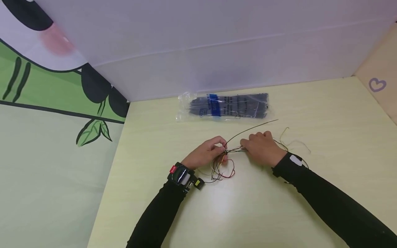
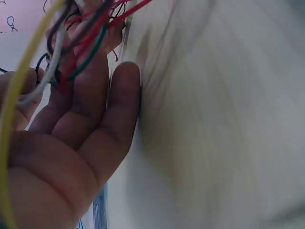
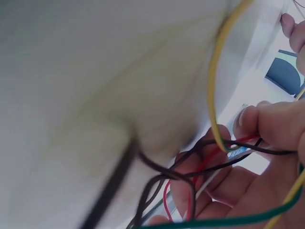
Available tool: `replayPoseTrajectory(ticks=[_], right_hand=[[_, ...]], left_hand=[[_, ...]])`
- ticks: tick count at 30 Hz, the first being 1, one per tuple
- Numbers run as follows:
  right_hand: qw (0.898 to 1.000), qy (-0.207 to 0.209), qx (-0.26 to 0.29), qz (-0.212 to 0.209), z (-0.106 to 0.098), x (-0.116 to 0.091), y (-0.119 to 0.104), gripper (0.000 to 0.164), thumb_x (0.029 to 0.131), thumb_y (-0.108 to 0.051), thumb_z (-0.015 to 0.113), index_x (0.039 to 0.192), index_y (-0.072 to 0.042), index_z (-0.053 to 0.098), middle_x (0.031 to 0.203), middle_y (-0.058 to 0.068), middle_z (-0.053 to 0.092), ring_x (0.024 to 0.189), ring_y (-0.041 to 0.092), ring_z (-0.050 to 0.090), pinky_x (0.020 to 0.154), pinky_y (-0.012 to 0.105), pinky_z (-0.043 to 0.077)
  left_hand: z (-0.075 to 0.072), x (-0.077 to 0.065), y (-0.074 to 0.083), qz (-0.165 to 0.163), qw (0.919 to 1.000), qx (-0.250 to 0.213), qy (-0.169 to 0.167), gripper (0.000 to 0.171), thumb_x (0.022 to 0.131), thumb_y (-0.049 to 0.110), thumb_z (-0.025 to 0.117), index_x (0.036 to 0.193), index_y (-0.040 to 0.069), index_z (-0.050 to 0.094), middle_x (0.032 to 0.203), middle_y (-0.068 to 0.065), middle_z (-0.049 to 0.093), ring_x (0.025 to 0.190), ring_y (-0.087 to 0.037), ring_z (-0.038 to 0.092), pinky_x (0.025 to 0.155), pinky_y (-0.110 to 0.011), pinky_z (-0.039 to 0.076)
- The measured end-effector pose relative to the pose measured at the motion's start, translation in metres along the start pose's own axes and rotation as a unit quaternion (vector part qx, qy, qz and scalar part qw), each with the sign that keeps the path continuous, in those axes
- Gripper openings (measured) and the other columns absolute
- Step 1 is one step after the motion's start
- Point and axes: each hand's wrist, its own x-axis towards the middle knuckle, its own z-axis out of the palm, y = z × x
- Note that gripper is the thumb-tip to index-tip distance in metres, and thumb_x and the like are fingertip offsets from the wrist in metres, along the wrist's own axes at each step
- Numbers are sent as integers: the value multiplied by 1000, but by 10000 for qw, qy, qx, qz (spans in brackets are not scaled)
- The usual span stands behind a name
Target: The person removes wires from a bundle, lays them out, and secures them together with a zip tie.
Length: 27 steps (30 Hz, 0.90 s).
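Both hands are at a bundle of thin wires [image 1: 221, 172] with red, yellow, white, green and black strands. My left hand [image 1: 208, 151] pinches the bundle between thumb and forefinger, its other fingers cupped beneath. From these fingertips a thin black strip like a cable tie [image 1: 257, 126] runs up to the right. My right hand [image 1: 262, 148] grips the wires a short way to the right, knuckles up. Loops of red wire [image 1: 233, 168] hang below the left fingers. Close up in the left wrist view, a yellow wire [image 2: 9, 109] crosses the palm; a green wire [image 3: 228, 221] shows in the right wrist view.
Behind the hands lies a clear plastic bag [image 1: 229, 106] of dark cable ties on the pale wooden table [image 1: 248, 213]. Loose pale wire ends [image 1: 297, 142] spread past the right hand. A light wall panel [image 1: 235, 44] rises at the table's back edge.
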Motion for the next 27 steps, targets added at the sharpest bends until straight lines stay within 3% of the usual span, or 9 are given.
replayPoseTrajectory(ticks=[3, 8, 12, 15, 18, 21, 23, 27], right_hand=[[10000, 22, 0, 7, 0, -5, 6, 14, 102, -25, 50, 105, -22, 64, 84, 3, 58, 80, 29, 52, 80, 51, 36], [9999, 38, 2, 126, -3, -14, 17, 14, 102, -21, 51, 105, -21, 64, 83, 4, 56, 78, 28, 49, 79, 51, 35], [9999, 13, -28, 115, -5, -19, 18, 13, 102, -24, 52, 105, -21, 64, 83, 5, 57, 78, 28, 49, 79, 51, 34], [9998, -91, -157, 73, -6, -20, 17, 18, 102, -26, 51, 113, -22, 64, 87, 5, 57, 80, 27, 46, 80, 49, 32], [9997, -174, -183, 57, -6, -21, 17, 16, 103, -26, 50, 110, -22, 63, 87, 4, 56, 81, 27, 44, 81, 48, 29], [9999, 9, -136, -24, -6, -23, 17, 10, 99, -29, 57, 103, -20, 60, 91, 6, 56, 87, 30, 48, 86, 53, 31], [9998, 195, 49, -82, -9, -25, 15, 24, 93, -36, 66, 108, -19, 59, 101, 8, 57, 98, 33, 48, 93, 58, 29], [9957, 725, 442, -379, -16, -30, 9, 75, 76, -53, 79, 135, -14, 52, 128, 12, 53, 123, 34, 41, 103, 60, 21]], left_hand=[[-1, -2, -1, -170, 9998, -30, -20, 14, 106, 21, 44, 112, 13, 53, 90, -16, 70, 80, -24, 68, 76, -31, 54], [-5, -6, -3, -311, 9992, 23, 242, 13, 105, 23, 47, 111, 17, 56, 86, -12, 69, 81, -20, 69, 78, -31, 54], [-5, -5, -4, -284, 9989, -218, 306, 14, 104, 22, 49, 113, 16, 58, 79, -9, 66, 80, -22, 71, 82, -33, 56], [-4, -4, -5, -272, 9985, -329, 349, 15, 104, 21, 49, 114, 14, 58, 76, -8, 65, 77, -21, 69, 81, -33, 56], [-2, -5, -5, -231, 9984, -310, 418, 15, 104, 19, 48, 114, 14, 58, 77, -8, 63, 72, -18, 64, 76, -31, 54], [1, -5, -5, -171, 9984, -201, 509, 14, 104, 20, 48, 113, 15, 58, 78, -10, 62, 68, -17, 58, 72, -29, 50], [2, -5, -4, -140, 9980, -183, 580, 13, 104, 21, 49, 112, 16, 58, 78, -11, 61, 67, -16, 56, 70, -29, 49], [4, -2, -3, -111, 9971, -228, 711, 13, 103, 21, 50, 111, 16, 59, 79, -12, 60, 65, -15, 55, 67, -28, 48]])
